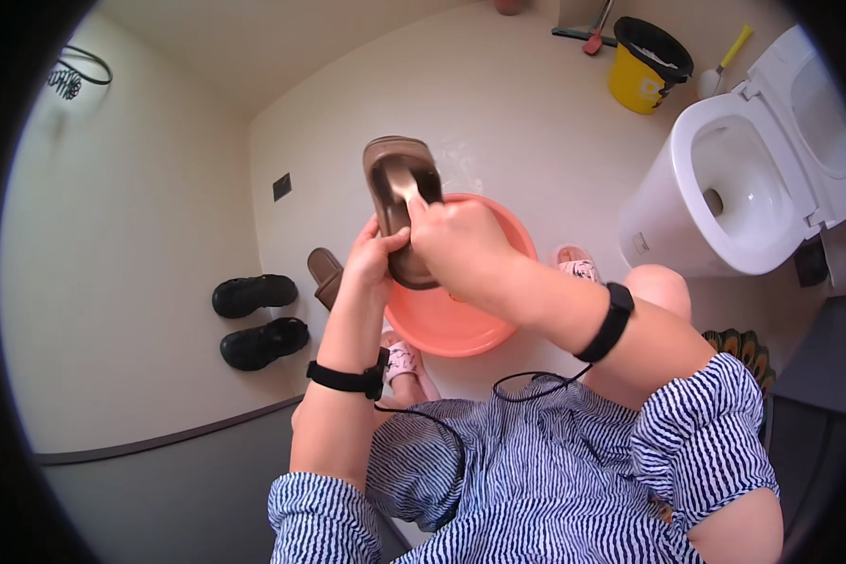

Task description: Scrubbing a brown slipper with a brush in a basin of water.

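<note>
- Wears blue-and-white striped clothing (536, 479), nearest of all at 6 o'clock.
- Wears a black wristband on each forearm, left (343, 378) and right (611, 324), with a thin cable trailing from each.
- Pinches the brown slipper (394, 211) by its left edge in the left grip (369, 256), thumb on the near face, fingers behind.
- Clasps a pale tool (402, 180) in the right grip (453, 235), fingers curled tight, with its blurred end against the slipper's darker inner side.
- Holds the slipper toward 11 o'clock of the coral basin (470, 329), tilted in view and overlapping the rim; cannot tell whether touching it.
- Wears pink patterned slippers beside the basin, at 7 o'clock (401, 357) and 3 o'clock (576, 261).
- Has a second brown slipper (326, 273) on the floor at the basin's 9 o'clock, just beside two black shoes (265, 344) farther out.
- Faces a dark drain cover (282, 186) near 10 o'clock.
- Has the white toilet (663, 207) between 2 and 3 o'clock.
- Faces a yellow-and-black bucket (635, 86) farther off, between 1 and 2 o'clock, just beside a yellow-handled brush (735, 49).
</note>
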Motion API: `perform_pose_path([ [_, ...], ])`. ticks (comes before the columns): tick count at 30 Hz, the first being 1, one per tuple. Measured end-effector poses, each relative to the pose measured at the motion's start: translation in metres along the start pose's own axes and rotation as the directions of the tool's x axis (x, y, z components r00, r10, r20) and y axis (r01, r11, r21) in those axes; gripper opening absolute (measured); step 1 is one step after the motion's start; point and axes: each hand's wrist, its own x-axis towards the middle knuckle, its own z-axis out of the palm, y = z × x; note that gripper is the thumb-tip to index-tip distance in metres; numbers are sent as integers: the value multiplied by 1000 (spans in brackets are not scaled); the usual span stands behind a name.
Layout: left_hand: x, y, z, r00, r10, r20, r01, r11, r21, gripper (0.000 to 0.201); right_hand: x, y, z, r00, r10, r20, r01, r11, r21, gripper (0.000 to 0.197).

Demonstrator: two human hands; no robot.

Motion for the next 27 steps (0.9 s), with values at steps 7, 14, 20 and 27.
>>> perform_pose_path([
  [7,29,-1,-51,992,69,-101,-69,998,-1,46,-39,-17,-27,997,-20,76,20,1000,-5,14],
  [14,32,-19,-59,986,-116,-119,117,993,-2,24,-21,51,-81,962,258,87,-270,945,183,19],
  [20,46,-64,-64,931,-350,-101,356,933,45,28,-15,77,-92,889,449,-93,-387,843,373,21],
  [27,79,-122,-74,804,-589,-85,583,752,307,37,-7,79,-87,878,441,-185,-328,837,438,25],
])
